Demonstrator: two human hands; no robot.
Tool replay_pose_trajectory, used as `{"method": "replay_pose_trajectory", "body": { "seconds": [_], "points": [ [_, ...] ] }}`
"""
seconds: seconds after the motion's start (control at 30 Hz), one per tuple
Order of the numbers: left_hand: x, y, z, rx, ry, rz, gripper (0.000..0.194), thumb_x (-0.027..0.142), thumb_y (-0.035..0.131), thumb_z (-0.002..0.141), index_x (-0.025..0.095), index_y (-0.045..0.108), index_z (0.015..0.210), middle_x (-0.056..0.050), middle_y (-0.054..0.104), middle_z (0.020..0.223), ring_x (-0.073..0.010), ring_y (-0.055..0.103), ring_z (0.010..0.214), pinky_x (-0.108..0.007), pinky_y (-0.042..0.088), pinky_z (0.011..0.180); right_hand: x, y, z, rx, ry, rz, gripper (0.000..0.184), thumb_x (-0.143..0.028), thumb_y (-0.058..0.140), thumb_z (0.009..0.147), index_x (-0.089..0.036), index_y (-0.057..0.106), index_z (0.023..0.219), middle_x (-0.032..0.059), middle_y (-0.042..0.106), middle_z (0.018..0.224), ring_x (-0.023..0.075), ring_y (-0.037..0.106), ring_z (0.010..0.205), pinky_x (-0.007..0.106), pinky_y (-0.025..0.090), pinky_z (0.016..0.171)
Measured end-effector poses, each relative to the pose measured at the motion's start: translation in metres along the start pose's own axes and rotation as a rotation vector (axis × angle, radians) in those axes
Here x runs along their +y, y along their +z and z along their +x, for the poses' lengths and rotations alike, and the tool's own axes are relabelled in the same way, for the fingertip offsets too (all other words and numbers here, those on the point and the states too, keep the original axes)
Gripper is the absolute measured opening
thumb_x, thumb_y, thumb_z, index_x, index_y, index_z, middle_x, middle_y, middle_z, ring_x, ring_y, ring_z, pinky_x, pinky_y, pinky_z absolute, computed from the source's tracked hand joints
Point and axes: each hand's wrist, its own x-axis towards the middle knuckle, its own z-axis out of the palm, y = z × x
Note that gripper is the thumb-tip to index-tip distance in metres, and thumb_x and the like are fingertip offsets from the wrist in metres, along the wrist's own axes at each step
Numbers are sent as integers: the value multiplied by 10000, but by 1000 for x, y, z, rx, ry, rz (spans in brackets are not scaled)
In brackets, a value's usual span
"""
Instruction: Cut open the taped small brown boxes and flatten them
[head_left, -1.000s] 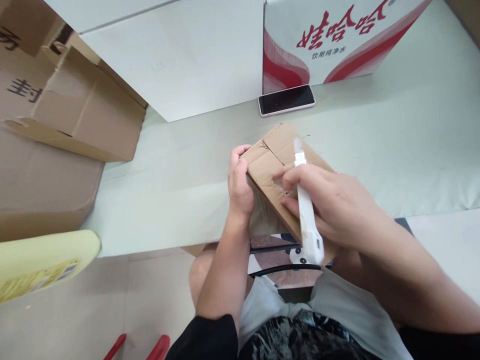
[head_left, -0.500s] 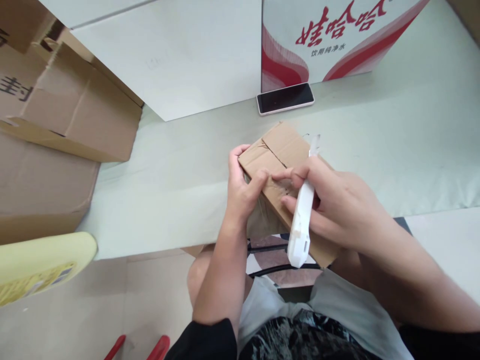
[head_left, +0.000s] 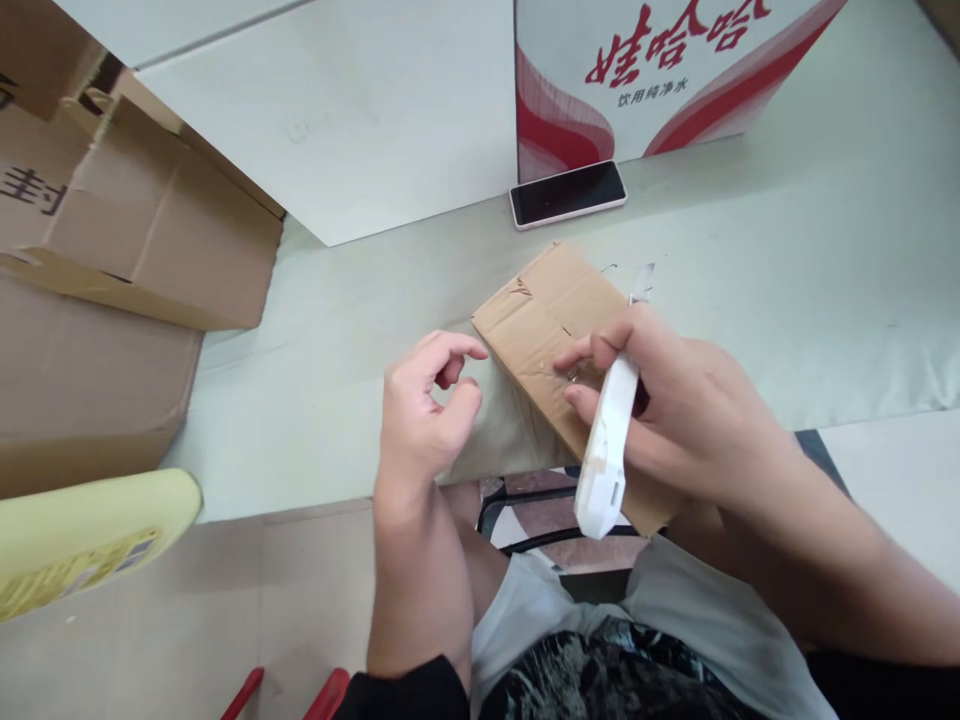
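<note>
A small brown cardboard box lies tilted at the near edge of the pale table, partly over my lap. My right hand is closed round a white utility knife, whose blade tip sticks out past the box's far side, and its fingers rest on the box top. My left hand hovers just left of the box, off it, with fingers loosely curled and apart and nothing in them.
A phone lies face up behind the box, in front of a red and white printed carton. Large brown cartons stand at the left. A yellow object sits at the lower left. Red handles show on the floor.
My left hand has let go of the box's left side and drawn back to the left. My right hand has tilted the knife and stays on the box.
</note>
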Motion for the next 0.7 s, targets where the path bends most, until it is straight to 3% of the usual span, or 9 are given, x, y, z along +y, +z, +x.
{"method": "replay_pose_trajectory", "body": {
  "seconds": [0.27, 0.57, 0.7],
  "points": [
    [13, 9, -3, -133, -81, -57, 280, 151, 514, 719, 216, 734, 880, 38, 399, 593, -121, 370, 554, -288, 317, 536, -4, -2, 1, -7, 47, -9, 140, -328, 547, 917, -252, 433, 945, 51, 787, 961, 192, 712, 683, 309, 418, 562],
    [14, 0, -4, -240, -79, -87, 339, 151, 501, 715, 191, 749, 943, 56, 367, 587, -109, 351, 538, -283, 343, 541, -2, -1, -1, -17, 39, -24, 144, -333, 555, 922, -249, 443, 957, 51, 785, 943, 191, 696, 638, 312, 421, 551],
    [18, -2, -4, -272, -94, -122, 344, 162, 517, 754, 165, 770, 987, 50, 433, 593, -111, 395, 551, -287, 388, 566, -3, -1, 0, -11, 27, -13, 143, -331, 547, 924, -249, 434, 956, 54, 779, 974, 187, 691, 667, 315, 429, 576]
  ]
}}
